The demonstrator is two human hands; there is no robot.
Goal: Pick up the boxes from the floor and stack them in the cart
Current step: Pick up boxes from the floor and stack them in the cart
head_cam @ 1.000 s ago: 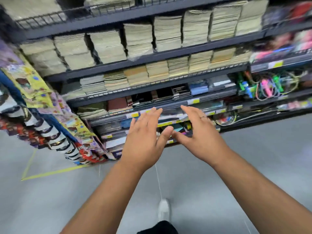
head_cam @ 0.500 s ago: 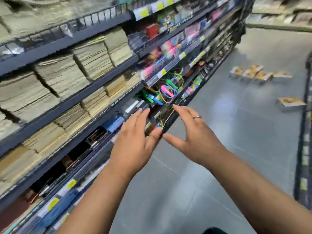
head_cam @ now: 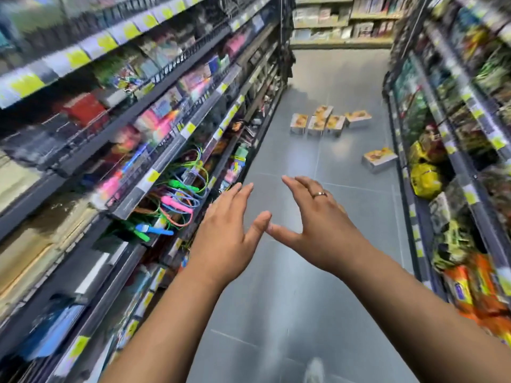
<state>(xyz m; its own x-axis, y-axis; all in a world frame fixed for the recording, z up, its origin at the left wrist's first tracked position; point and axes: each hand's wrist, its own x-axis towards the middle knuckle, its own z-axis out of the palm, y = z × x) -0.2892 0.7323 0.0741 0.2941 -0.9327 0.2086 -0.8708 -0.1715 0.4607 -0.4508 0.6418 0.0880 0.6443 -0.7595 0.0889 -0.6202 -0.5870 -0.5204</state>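
Note:
Several small boxes with orange and yellow pictures lie in a cluster on the grey tiled floor far down the aisle. One more box lies apart, tilted, close to the right-hand shelving. My left hand and my right hand are stretched out in front of me, fingers straight and spread, thumbs nearly touching, holding nothing. A ring sits on a finger of my right hand. Both hands are well short of the boxes. No cart is in view.
Tall shelving with stationery and coloured skipping ropes lines the left side. Shelves of packaged goods line the right. Another shelf unit closes the far end of the aisle. My shoe shows at the bottom edge.
The view has swung right, from facing the left shelving to looking down the aisle. The boxes on the floor now lie ahead. Both hands have kept their open, outstretched pose.

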